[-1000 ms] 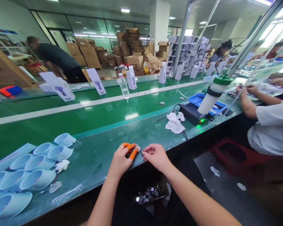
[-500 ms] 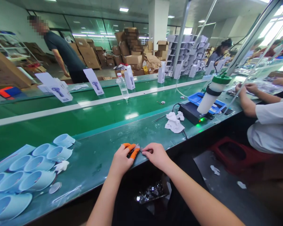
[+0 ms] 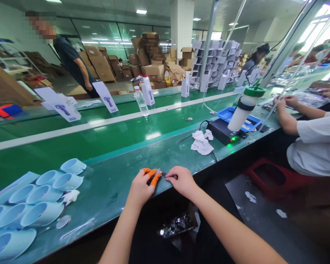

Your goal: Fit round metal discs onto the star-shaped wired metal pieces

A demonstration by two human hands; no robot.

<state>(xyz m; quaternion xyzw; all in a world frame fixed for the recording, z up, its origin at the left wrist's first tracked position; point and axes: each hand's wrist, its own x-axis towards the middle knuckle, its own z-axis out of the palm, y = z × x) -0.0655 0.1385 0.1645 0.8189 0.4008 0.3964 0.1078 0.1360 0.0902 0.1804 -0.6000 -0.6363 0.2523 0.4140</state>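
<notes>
My left hand, with orange finger cots on its fingers, is closed on a small silvery part at the bench's front edge. Close beside it, my right hand pinches a small dark piece against that part. Both pieces are too small to name. Below the bench edge, a box of small shiny metal parts sits between my forearms. On the bench to the left stand several light-blue round plastic shells, with a round metallic disc and crumpled white tissue beside them.
To the right are crumpled paper, a black box with a green light, a white bottle with green lid and a blue tray. Across the green belt stands a water bottle. A co-worker's arms are at right.
The view has shifted slightly. My hands keep nearly the same pose at the small part. The person at the far left has moved a little, with an arm now swung forward.
</notes>
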